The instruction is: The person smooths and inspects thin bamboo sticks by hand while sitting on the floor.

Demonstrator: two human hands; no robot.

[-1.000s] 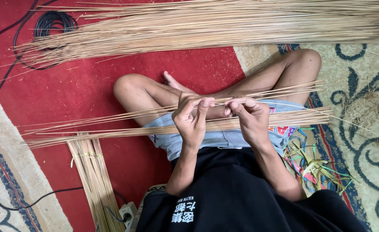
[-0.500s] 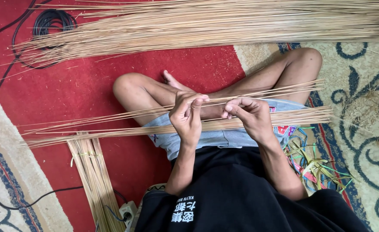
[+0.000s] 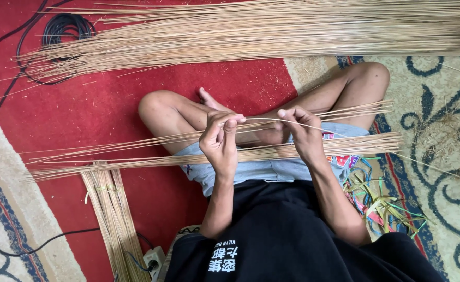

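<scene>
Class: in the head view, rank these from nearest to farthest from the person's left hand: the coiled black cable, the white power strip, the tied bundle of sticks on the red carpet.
From the left hand:
1. Tied bundle of sticks, lower left.
2. White power strip, bottom edge.
3. Coiled black cable, far upper left.

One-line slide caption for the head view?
Seated cross-legged on a red carpet, left hand and right hand pinch a thin reed strand above a reed bundle across the lap.

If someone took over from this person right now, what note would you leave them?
Left hand: fingers pinch one thin strand above the lap.
Right hand: pinches the same strand further along.
Loose strands lie across the lap; a big pile lies beyond the knees; a bundle lies by the left knee.
How much is done cannot be told; the big pile remains.
</scene>
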